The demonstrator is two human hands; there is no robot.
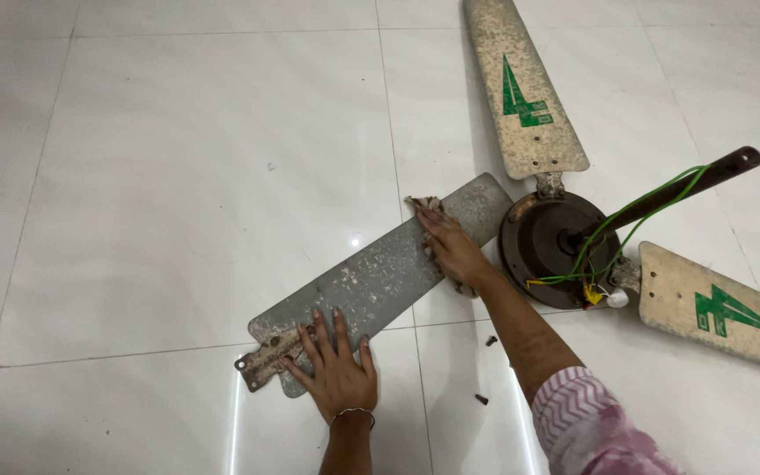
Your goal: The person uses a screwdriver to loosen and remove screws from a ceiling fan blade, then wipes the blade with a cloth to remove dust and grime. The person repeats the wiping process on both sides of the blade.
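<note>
The detached grey fan blade (380,273) lies flat on the tiled floor (178,176); left hand (338,369) presses open on its bracket end; right hand (450,248) holds a cloth (424,206) against it; the blade looks stiff, light and dusty, best held by its edges.

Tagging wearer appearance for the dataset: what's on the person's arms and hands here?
Both hands are bare, no gloves. The left hand has a thin metal bangle at the wrist and a bare forearm. The right hand has no jewellery visible; that arm wears a pink-and-white zigzag-patterned sleeve pushed up near the elbow.
</note>
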